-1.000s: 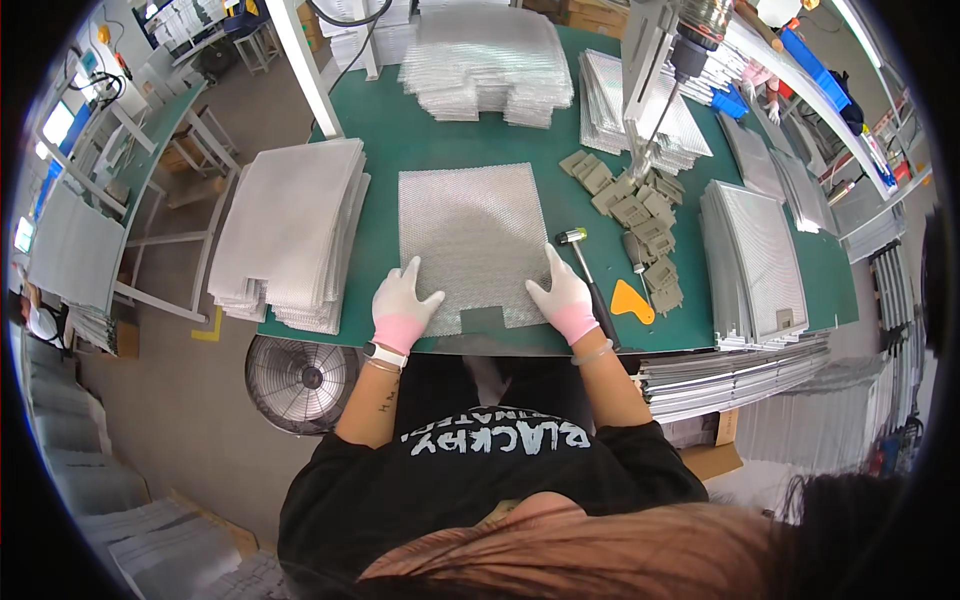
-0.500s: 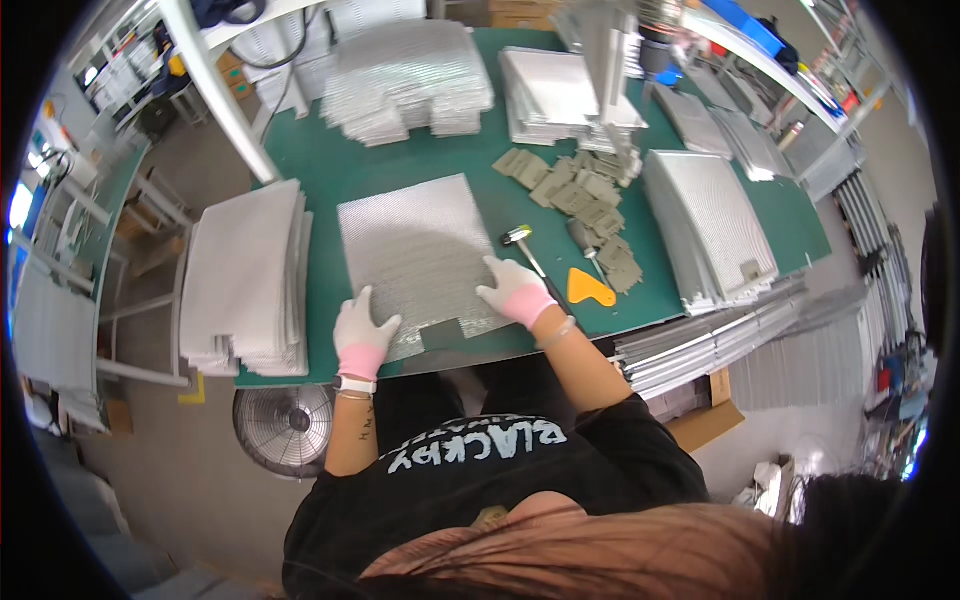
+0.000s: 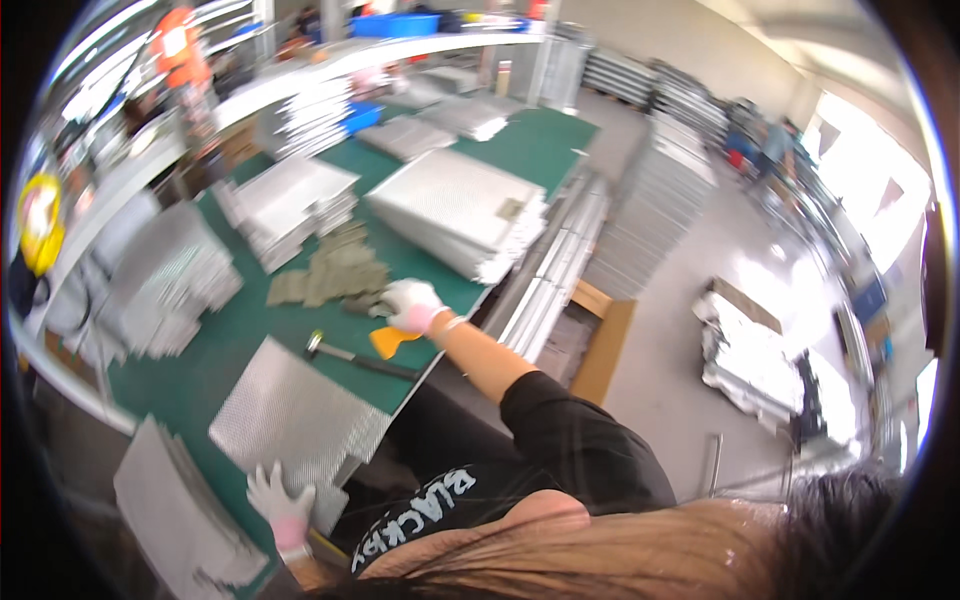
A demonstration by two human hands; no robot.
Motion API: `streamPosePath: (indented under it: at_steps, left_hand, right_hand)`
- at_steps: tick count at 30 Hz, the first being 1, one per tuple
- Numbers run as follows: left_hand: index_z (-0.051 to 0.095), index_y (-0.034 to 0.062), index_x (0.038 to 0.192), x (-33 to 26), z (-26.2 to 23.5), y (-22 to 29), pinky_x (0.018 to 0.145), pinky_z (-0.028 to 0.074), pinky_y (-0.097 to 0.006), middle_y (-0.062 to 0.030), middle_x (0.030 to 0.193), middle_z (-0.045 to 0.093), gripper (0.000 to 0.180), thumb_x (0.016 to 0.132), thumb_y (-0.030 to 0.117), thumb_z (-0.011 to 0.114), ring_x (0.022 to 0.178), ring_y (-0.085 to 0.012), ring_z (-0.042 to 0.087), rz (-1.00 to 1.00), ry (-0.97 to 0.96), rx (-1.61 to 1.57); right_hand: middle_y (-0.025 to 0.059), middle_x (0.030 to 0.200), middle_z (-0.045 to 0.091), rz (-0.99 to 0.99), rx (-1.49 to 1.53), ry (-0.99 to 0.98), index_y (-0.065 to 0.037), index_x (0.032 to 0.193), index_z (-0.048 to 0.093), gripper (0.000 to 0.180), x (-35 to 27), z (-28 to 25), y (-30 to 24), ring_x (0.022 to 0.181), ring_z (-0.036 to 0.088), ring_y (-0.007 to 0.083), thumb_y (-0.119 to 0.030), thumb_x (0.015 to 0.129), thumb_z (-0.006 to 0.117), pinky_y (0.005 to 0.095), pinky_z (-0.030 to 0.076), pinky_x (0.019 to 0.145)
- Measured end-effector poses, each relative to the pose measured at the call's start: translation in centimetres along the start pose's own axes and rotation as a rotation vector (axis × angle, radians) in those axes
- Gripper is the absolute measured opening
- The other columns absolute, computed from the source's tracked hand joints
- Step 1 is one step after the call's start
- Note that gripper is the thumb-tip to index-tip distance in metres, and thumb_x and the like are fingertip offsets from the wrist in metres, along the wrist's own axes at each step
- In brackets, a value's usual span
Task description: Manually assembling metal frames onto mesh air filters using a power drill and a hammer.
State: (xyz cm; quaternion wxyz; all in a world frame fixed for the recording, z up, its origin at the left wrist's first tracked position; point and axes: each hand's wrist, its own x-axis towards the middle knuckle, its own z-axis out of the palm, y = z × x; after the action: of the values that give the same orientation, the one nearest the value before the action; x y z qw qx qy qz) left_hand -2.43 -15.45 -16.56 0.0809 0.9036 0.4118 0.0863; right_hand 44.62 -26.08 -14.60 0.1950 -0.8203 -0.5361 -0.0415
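Observation:
A silver sheet with a fine mesh-like surface (image 3: 290, 405) lies on the green work table. My left hand (image 3: 278, 503), in a white glove with a pink cuff, rests at the sheet's near left edge with its fingers spread. My right hand (image 3: 412, 305), gloved alike, reaches over the near end of a pile of flat grey-green pieces (image 3: 335, 268). Its fingertips are blurred, and whether they grip anything is not clear. Just beside it lies a yellow scraper (image 3: 393, 341). Between sheet and scraper is a hammer (image 3: 355, 357) with a dark handle.
Stacks of silver sheets stand around: one at the left (image 3: 185, 510), one at the back left (image 3: 165, 275), another behind the pile (image 3: 290, 205), a tall one (image 3: 460, 205) right of it. An open cardboard box (image 3: 605, 345) sits beside the table's right edge. A white shelf (image 3: 350, 62) crosses the back.
My view has swung to the right. My right hand has left the sheet and moved over to the pile of grey-green pieces. My left hand stays by the sheet's edge.

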Motion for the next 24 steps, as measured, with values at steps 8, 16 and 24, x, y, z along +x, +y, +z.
streamPosePath:
  at_steps: [8, 16, 24]
  left_hand:
    - [0.054, 0.0037, 0.135, -3.3, -4.7, 7.1, 0.112, 0.030, -0.058, -0.0221, 0.145, 0.046, 0.076, 0.069, 0.029, 0.082, 0.137, -0.0462, 0.037, -0.046, 0.176, 0.102]
    - [0.059, 0.0020, 0.122, -10.7, 19.6, -4.3, 0.092, 0.049, -0.046, -0.0151, 0.119, 0.063, 0.036, 0.094, 0.024, 0.061, 0.102, -0.0362, 0.062, -0.018, -0.069, -1.348]
    - [0.044, 0.0069, 0.138, -8.5, 12.8, 5.3, 0.093, 0.050, -0.037, -0.0102, 0.131, 0.052, 0.052, 0.101, 0.041, 0.055, 0.111, -0.0236, 0.055, -0.633, -0.074, -2.415]
  right_hand:
    - [0.0115, 0.100, 0.069, 0.113, -0.186, 0.024, -0.008, 0.101, 0.066, 0.018, 0.7, 2.3, -1.5, 0.101, 0.067, 0.0288, -0.015, 0.085, 0.059, 0.0415, 0.047, 0.091]
    - [0.0108, 0.106, 0.064, 0.071, -0.288, 0.087, -0.007, 0.124, 0.055, 0.038, 0.9, -0.4, -1.4, 0.098, 0.068, 0.0277, -0.012, 0.087, 0.061, 0.0405, 0.057, 0.072]
    - [0.0094, 0.096, 0.060, 0.065, -0.091, 0.355, -0.012, 0.093, 0.068, 0.015, -1.4, -0.4, -0.5, 0.097, 0.062, 0.0285, -0.009, 0.079, 0.064, 0.0408, 0.053, 0.080]
